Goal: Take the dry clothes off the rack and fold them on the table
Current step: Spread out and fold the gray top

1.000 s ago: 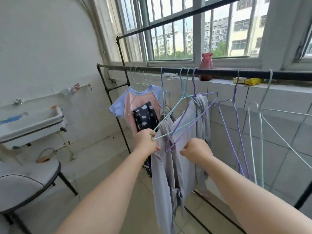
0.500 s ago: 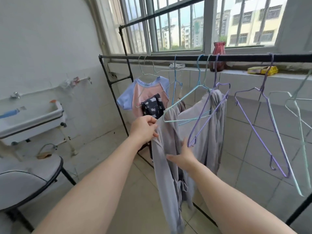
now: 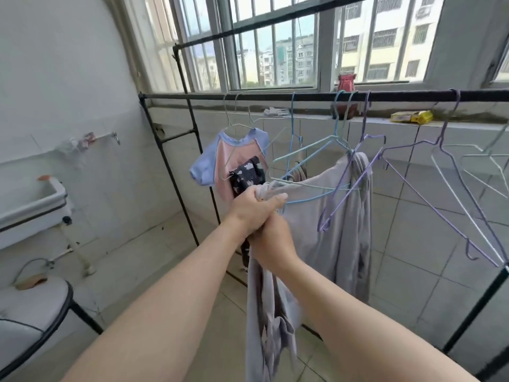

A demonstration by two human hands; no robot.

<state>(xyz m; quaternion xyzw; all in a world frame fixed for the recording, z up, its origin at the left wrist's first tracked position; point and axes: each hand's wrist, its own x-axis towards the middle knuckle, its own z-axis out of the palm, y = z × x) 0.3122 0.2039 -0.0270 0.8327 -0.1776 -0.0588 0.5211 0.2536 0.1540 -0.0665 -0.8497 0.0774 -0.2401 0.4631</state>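
Observation:
A grey garment (image 3: 327,224) hangs from wire hangers (image 3: 325,172) on the black rack rail (image 3: 399,95). My left hand (image 3: 254,209) grips a bunched corner of the grey garment in front of the rack. Just below it my right hand (image 3: 271,241) is curled round the same cloth, touching the left hand. The lower part of the garment droops toward the floor. Further left on the rail hang a pink and blue T-shirt (image 3: 228,158) and a dark patterned garment (image 3: 248,175).
Empty purple and white hangers (image 3: 451,172) dangle on the rail's right side. A chair (image 3: 33,312) stands at lower left, a white sink (image 3: 30,208) on the left wall. A red vase (image 3: 346,84) and a yellow box (image 3: 411,116) sit on the window ledge.
My right hand has moved left and up to meet the left one and closed on the grey cloth. The garment's corner is now bunched in my left hand. The view has tilted down.

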